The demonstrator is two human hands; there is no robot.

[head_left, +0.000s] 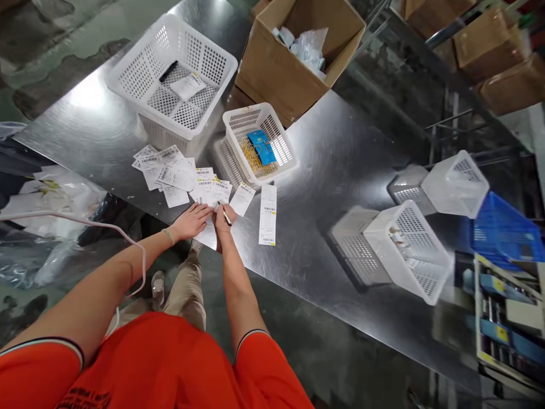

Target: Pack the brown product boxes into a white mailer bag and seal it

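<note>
My right hand (225, 217) is closed around a black marker pen (227, 219), with its tip end over a printed label slip (220, 193) near the table's front edge. Beside it, my left hand (193, 221) lies flat, fingers stretched out, pressing on the papers. More barcode slips (176, 170) overlap in a pile up and left of my hands. Just right of the pen hand lies a single slip (242, 199). A longer paper strip (268, 215) lies farther right on the metal table (306, 227).
A large white basket (213, 122) holds a black marker and a paper packet. The small white basket (289, 165) contains a blue packet. Behind them stands an open carton (281, 74). Two white baskets (383, 244) lie toward the right, near a blue crate (506, 227).
</note>
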